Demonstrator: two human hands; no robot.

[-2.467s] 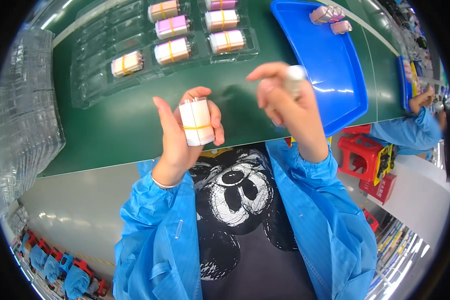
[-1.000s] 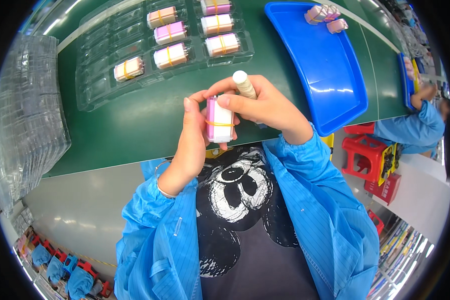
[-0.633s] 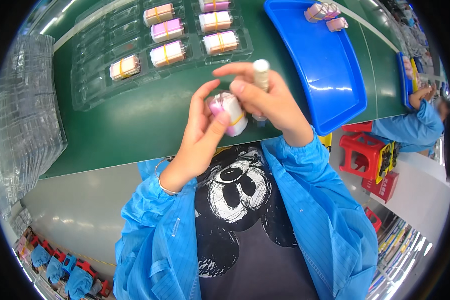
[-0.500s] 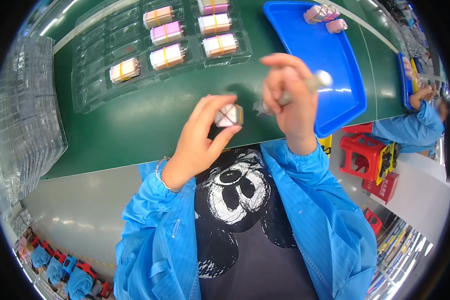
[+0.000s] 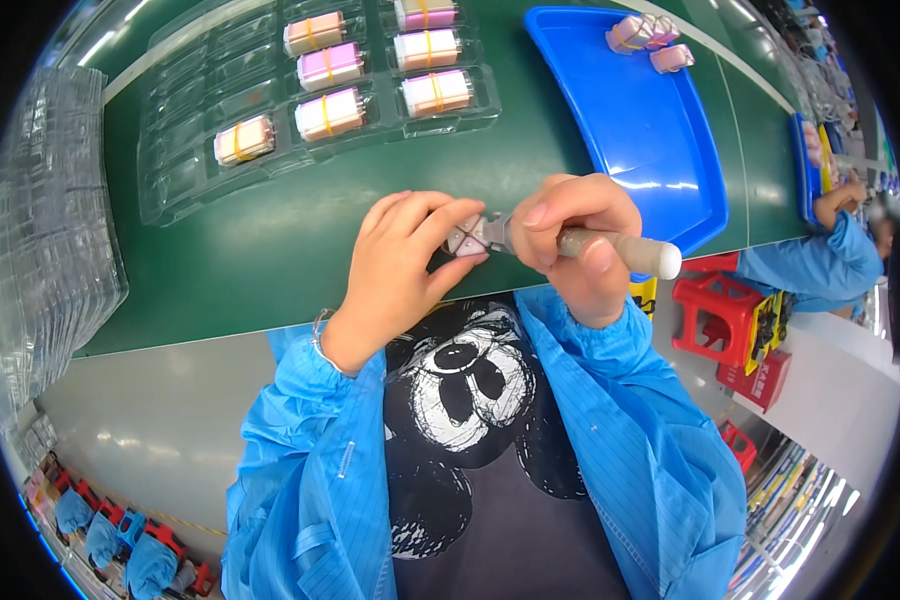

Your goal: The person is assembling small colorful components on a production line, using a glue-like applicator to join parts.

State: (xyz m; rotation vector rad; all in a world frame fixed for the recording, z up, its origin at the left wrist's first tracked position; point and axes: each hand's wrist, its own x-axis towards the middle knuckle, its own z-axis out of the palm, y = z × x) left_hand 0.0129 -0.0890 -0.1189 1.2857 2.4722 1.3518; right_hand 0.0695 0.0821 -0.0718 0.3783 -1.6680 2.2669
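Observation:
My left hand [image 5: 388, 272] is closed around a small bundle of whitish-pink pieces [image 5: 465, 238] over the green table. The bundle's end face, split by crossing dark lines, points toward me. To its right, my right hand [image 5: 578, 235] grips a thick pen-like tool [image 5: 630, 253] with a beige barrel and a white rear end. The tool's flat greyish tip reaches the bundle's right side; I cannot tell whether it touches.
Behind my hands lies a clear plastic tray [image 5: 185, 190] holding several yellow-banded bundles [image 5: 330, 114]. A blue tray [image 5: 715, 205] with a few pinkish bundles [image 5: 632, 34] sits at right. Clear trays [image 5: 55, 230] are stacked at left. A co-worker in blue [image 5: 795, 265] is at far right.
My right hand has come lower and turned, bringing the tool's tip to the bundle and its white end outward to the right. The left hand stays nearly in place with the bundle.

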